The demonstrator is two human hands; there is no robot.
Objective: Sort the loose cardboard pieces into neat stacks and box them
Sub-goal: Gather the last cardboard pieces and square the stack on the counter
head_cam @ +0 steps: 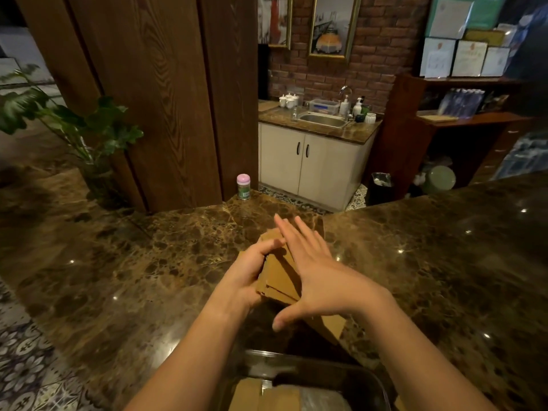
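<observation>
Both hands are over the marble surface (148,262). The left hand (249,274) has its grip clamped on a stack of cardboard pieces (280,277), fingers curled around the left edge, holding it just above the stone. The right hand (320,271) lies flat against the stack's right side, fingers spread and straight, gripping nothing. Nearer the person, a clear plastic box (376,381) sits at the bottom edge, with more cardboard (267,396) already lying inside. A small pink-capped jar (243,186) stands well apart at the far edge.
</observation>
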